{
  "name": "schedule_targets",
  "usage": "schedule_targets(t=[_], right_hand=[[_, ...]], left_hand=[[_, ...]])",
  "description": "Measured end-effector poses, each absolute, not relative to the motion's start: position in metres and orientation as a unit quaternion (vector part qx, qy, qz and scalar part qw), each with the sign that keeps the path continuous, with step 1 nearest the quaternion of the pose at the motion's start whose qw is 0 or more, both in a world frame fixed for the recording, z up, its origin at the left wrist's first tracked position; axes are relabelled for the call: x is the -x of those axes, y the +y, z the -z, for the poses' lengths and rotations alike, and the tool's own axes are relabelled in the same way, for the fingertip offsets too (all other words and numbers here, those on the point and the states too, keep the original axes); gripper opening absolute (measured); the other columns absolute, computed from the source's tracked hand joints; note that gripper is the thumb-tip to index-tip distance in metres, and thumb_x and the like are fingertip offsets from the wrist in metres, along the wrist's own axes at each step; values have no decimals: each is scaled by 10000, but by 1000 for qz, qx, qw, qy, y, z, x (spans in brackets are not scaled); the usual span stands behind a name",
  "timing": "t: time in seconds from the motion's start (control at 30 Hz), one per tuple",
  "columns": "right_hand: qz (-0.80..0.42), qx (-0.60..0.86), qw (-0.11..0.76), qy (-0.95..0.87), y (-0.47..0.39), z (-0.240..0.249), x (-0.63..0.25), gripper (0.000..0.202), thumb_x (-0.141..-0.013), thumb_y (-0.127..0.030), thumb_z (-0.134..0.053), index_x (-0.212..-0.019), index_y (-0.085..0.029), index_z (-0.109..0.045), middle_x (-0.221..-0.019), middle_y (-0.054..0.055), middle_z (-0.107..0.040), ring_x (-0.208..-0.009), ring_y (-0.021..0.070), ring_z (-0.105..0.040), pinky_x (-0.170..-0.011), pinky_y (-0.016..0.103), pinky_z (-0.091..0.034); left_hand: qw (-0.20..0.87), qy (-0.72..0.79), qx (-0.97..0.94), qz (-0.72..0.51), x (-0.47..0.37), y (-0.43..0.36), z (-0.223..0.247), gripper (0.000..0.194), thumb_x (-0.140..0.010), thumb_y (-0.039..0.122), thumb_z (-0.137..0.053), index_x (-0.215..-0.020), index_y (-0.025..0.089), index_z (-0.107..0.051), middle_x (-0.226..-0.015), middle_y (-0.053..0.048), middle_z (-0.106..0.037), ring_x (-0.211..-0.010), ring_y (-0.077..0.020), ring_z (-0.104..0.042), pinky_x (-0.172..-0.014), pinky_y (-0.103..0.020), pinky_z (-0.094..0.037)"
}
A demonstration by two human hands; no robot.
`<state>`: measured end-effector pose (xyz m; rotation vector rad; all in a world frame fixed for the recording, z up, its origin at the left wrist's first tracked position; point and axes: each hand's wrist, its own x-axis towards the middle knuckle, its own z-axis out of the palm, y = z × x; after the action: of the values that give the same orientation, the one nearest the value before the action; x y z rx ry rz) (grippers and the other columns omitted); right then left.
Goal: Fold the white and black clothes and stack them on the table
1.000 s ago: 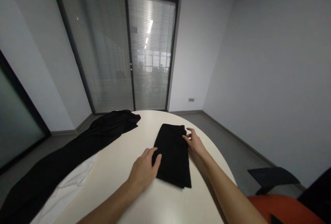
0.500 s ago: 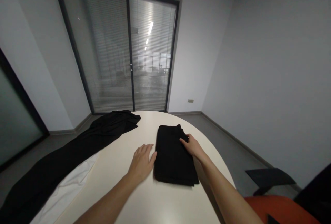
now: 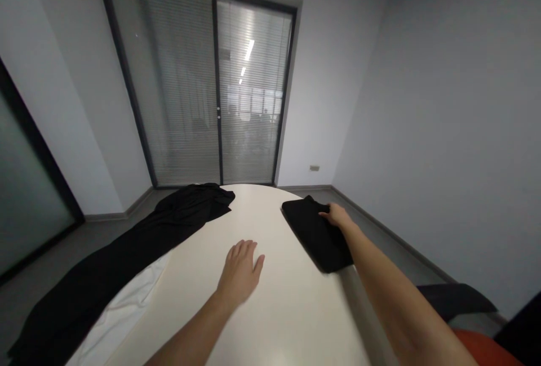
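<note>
A folded black garment lies at the right edge of the pale round table, turned at a slant. My right hand grips its far right edge, thumb on top and the other fingers partly hidden underneath. Apart from the garment, to its left, my left hand is open over the tabletop, fingers stretched forward and thumb out to the side. Nothing is in it. Whether the folded piece is a shirt or trousers, I cannot tell.
Along the table's left edge a long black garment lies spread and crumpled. A white cloth shows beside it, nearer to me. At the lower right stands a chair with a dark armrest and a red seat.
My right hand has moved the folded black garment to the right and away from me, turning it askew. My left hand has come off its left edge and stays near the table's middle.
</note>
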<state>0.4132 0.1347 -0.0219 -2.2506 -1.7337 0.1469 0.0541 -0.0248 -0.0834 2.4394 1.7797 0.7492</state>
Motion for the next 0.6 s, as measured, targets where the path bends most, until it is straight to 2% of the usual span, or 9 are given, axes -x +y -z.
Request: schedule_targets(t=[0.2,0.33,0.4,0.5,0.6], right_hand=[[-6,812,128,-569,131,31,-416,497,-921,-299,-615,-1367,-121,-488,-1227,223,-645,-1134,312,-635,-906,408,-486],[51,818,125,-560,125,30,-398,479,-937,-254,-550,-1401,-163,-469,-1374,238,-529,-1292,366,-494,-995,534,-397],[74,805,129,-575,123,26,-383,455,-953,-256,-501,-1403,-196,-480,-1423,211,-488,-1333,350,-442,-1036,532,-354],[52,771,126,-622,115,26,-354,524,-956,-471,-465,-1427,-242,-474,-1476,173,-446,-1323,357,-437,-1050,553,-337],[-11,752,67,-656,101,38,-330,825,-818,-750,-494,-1510,-318,-369,-1603,120,-270,-1411,479,-256,-1058,710,-211]], left_hand=[[12,573,-781,-248,-56,-25,80,455,-1016,400,-357,-1331,143,-561,-1331,-111,-605,-1281,-284,-484,-1127,-453,-336],[12,574,-780,-248,-56,-25,80,448,-1013,401,-371,-1329,145,-559,-1329,-117,-601,-1283,-286,-481,-1128,-462,-329],[12,574,-780,-248,-56,-25,80,441,-1013,396,-376,-1327,147,-559,-1331,-118,-600,-1286,-282,-481,-1131,-458,-326],[10,574,-780,-248,-56,-26,80,428,-1012,388,-381,-1318,151,-563,-1327,-118,-604,-1287,-277,-486,-1132,-451,-327],[7,573,-782,-245,-56,-26,80,421,-1009,388,-388,-1311,157,-566,-1321,-120,-608,-1282,-278,-494,-1125,-456,-338]])
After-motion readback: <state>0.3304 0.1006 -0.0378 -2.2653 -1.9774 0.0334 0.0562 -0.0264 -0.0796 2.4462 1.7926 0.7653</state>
